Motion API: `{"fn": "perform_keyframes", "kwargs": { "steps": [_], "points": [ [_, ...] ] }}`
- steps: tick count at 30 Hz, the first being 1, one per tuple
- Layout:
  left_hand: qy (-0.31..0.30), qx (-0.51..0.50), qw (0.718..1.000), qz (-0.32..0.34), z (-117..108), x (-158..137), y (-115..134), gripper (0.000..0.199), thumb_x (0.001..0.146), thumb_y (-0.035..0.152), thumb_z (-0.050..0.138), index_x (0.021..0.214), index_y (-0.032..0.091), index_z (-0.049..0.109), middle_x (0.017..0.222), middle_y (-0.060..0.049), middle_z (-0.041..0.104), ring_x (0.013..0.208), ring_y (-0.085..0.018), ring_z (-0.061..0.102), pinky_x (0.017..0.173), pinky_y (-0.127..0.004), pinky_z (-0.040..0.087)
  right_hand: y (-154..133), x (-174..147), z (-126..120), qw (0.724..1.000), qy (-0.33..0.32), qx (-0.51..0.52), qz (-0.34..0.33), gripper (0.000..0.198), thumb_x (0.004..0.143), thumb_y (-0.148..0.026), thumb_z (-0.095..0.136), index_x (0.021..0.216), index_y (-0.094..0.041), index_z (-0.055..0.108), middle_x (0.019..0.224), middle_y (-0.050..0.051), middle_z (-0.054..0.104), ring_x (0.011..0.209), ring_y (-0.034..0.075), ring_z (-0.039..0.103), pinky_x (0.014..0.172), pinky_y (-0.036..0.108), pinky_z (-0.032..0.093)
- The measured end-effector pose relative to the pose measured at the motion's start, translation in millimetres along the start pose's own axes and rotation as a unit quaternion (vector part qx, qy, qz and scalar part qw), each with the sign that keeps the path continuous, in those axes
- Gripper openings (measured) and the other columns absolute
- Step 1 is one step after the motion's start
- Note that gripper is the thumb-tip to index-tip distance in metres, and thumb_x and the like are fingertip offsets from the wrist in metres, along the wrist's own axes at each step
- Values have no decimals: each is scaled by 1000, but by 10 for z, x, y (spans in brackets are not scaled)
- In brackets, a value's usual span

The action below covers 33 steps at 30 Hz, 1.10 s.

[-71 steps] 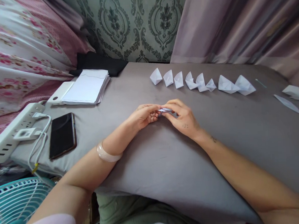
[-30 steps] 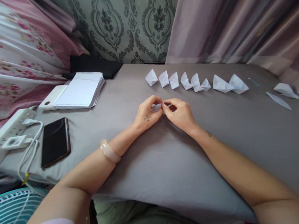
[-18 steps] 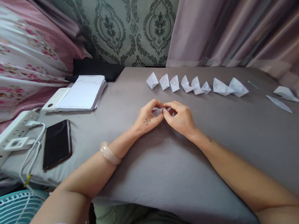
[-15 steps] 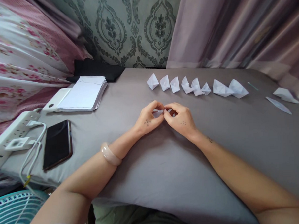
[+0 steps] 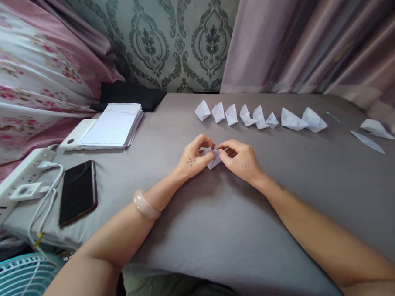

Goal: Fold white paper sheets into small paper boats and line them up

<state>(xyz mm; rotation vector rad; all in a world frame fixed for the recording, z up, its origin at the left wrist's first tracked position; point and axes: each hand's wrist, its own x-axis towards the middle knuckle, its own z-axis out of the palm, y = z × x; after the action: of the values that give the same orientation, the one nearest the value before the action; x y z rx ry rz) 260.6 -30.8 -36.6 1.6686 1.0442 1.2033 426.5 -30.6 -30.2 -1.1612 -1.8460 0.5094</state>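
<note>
Head view: grey cloth-covered counter (image 5: 220, 217), damask wall, pleated curtains; left hand (image 5: 193, 159) and right hand (image 5: 240, 161), fingers pinching small creased white paper (image 5: 214, 158).

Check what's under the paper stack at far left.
The paper stack rests partly on a white flat device, whose near-left end sticks out. The rest of the device is covered.
</note>
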Motion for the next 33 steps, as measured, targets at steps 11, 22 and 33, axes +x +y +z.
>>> {"fn": "perform_keyframes", "kwargs": {
  "steps": [11,22,33],
  "points": [
    [17,-17,998,-63,-106,18,-22,15,63,13,52,76,18,48,89,-4,61,83,-14,58,72,-27,49,111,-58,-26,999,-6,21,28,13,80,-23,57,83,-19,70,83,4,72,65,14,62,65,27,50],
    [-131,236,963,-6,-406,46,69,19,79,23,52,75,17,69,92,-6,68,77,-17,60,71,-28,46,297,-14,-108,993,-34,30,111,10,83,-25,56,86,-20,64,69,2,71,63,18,68,66,33,53],
    [-118,182,976,-22,-556,88,-169,29,78,45,67,83,16,70,81,-5,68,73,-15,59,68,-26,47,338,21,-230,996,-88,5,30,17,90,-21,47,96,-22,63,86,1,65,63,13,62,66,28,49]
  ]
}}
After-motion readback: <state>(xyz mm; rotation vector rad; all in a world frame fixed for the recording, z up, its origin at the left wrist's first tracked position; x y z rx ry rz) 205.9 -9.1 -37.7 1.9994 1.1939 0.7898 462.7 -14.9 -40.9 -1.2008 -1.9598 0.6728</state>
